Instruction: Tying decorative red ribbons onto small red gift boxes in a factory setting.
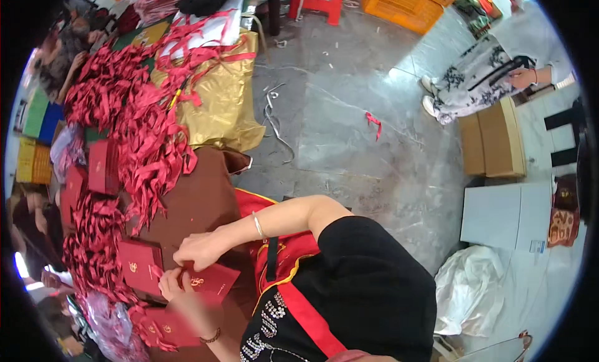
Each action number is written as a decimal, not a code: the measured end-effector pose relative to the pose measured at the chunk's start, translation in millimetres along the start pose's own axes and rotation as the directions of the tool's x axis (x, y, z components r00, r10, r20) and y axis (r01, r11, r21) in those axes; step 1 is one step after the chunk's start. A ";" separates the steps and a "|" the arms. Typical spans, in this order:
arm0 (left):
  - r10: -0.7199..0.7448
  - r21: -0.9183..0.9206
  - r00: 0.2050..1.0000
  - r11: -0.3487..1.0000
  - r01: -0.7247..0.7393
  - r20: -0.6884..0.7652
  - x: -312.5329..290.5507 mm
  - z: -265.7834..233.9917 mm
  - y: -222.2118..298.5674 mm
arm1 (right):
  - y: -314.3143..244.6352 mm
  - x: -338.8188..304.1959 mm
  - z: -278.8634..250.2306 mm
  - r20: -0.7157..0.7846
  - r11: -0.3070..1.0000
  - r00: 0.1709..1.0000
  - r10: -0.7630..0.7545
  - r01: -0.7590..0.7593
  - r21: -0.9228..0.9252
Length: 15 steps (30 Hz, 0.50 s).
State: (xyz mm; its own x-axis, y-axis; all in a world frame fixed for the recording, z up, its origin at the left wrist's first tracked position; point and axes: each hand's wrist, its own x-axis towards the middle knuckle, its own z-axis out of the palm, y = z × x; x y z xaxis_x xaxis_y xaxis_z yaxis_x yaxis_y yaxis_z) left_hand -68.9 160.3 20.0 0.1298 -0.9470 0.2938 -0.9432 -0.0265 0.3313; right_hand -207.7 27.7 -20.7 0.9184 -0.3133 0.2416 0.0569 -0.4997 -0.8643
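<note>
A dark red card or folder (219, 284) with a gold emblem lies at a slant in front of me on the brown-covered table. My left hand (178, 286), with a dark bracelet at the wrist, curls its fingers on the card's left edge. Just above it, my right hand (203, 250), with a silver bangle on the arm, is closed in a pinch near the card's upper edge; what it pinches is hidden. Beside the hands lies another red card (138, 268) with a gold emblem. A short strip of red ribbon (155, 272) shows between that card and my left hand.
Heaps of red ribbon (112, 87) cover the table's left side, with a stack of red folders (103, 167) among them. Gold sheeting (224, 106) lies beyond. Across the floor (349, 131) are another person (474, 75), cardboard boxes (499, 140) and an orange crate (402, 6).
</note>
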 end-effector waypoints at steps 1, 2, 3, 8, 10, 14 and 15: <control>-0.061 -0.046 0.994 0.997 0.065 0.085 -3.3 1.9 0.0 | -3.3 -4.3 2.7 -0.005 1.000 1.000 0.012 -0.012 0.028; -0.022 -0.061 0.999 0.998 0.025 0.047 -4.7 1.3 4.6 | -5.7 -5.2 9.0 -0.024 1.000 0.999 0.022 -0.022 0.020; -0.025 -0.062 0.999 0.998 0.028 0.047 -4.6 1.7 6.9 | -6.8 -4.6 13.7 -0.040 0.999 0.999 0.031 -0.030 0.010; -0.305 -0.343 0.932 0.869 0.357 0.197 -9.7 -7.4 -0.3 | -14.4 -5.2 12.5 -0.056 1.000 0.998 0.010 -0.011 -0.021; -0.384 -0.453 0.860 0.735 0.505 0.336 -11.5 -17.5 -3.3 | -14.2 -5.1 16.5 -0.038 0.999 0.999 0.008 -0.009 -0.033; -0.331 -0.324 0.857 0.823 0.467 0.395 -5.8 -18.0 -6.2 | -15.7 -2.3 16.1 0.033 0.995 0.995 0.093 -0.094 0.014; -0.318 -0.298 0.844 0.833 0.467 0.433 -2.2 -19.8 -7.1 | -16.6 -3.3 13.9 0.049 0.996 0.995 0.091 -0.092 0.010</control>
State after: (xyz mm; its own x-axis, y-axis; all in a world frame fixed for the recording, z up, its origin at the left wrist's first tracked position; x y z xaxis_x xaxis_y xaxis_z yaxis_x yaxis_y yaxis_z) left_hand -56.3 168.9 34.8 0.2768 -0.9291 -0.2454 -0.6335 -0.3684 0.6804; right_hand -206.2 48.3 -13.3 0.9378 -0.3177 0.1402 -0.0236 -0.4610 -0.8871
